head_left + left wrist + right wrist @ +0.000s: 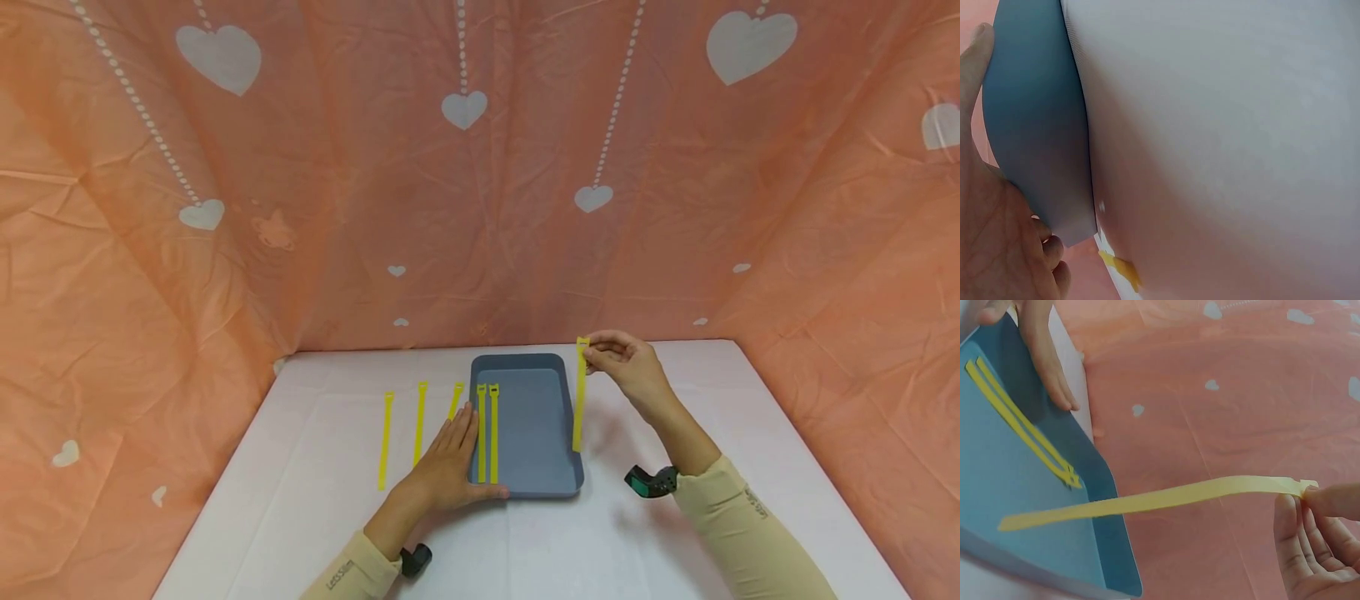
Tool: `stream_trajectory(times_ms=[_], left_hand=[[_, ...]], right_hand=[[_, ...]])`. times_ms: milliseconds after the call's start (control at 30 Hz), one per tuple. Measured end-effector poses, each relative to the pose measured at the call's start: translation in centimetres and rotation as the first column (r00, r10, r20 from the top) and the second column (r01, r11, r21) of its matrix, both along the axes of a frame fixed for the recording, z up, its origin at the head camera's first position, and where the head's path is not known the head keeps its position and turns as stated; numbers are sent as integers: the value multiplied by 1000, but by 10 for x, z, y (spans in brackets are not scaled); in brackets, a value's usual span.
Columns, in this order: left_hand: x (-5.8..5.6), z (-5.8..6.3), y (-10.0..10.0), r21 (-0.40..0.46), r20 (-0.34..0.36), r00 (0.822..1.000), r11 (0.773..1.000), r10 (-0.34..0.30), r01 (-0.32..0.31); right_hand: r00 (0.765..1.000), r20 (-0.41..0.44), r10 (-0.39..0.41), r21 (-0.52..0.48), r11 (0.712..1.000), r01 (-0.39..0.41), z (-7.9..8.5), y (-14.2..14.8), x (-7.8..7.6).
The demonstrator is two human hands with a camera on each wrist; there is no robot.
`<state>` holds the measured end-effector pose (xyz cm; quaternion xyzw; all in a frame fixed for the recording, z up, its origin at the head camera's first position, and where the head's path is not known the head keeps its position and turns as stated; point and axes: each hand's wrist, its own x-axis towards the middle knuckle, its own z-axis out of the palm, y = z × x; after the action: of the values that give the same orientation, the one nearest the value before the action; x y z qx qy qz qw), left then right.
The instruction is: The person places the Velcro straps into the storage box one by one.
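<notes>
My right hand pinches a yellow hook-and-loop cable tie by its slotted head. The strap hangs down by the right rim of a blue-grey tray; in the right wrist view the tie stretches across the tray from my fingertips. My left hand lies along the tray's left side, fingers straight at the rim and thumb stretched over the near edge. Inside the tray, beside that hand, two yellow ties lie parallel, heads pointing away.
Left of the tray, yellow ties lie spaced out on the white table, one partly behind the left hand's fingers. A peach curtain with white hearts surrounds the table's back and sides.
</notes>
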<state>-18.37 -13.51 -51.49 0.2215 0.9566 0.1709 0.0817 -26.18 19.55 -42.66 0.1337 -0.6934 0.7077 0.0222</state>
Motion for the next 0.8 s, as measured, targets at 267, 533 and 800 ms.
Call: stream_trajectory(times_ms=[267,533,800], left_hand=[[-1,-7,-2,45,-25,1000,999,-7,8],[-5,-11,-2,28,-11,1000,1000,5,-5],[-2,-4,-1,30,-4,1000,1000,-1,2]], right_hand=[[999,16,46,-29,999,-46,-3,-15,1],[994,50,94,-21,995,-93,-14,-31,1],[988,71,135,-28,991,-133,-25,-46,0]])
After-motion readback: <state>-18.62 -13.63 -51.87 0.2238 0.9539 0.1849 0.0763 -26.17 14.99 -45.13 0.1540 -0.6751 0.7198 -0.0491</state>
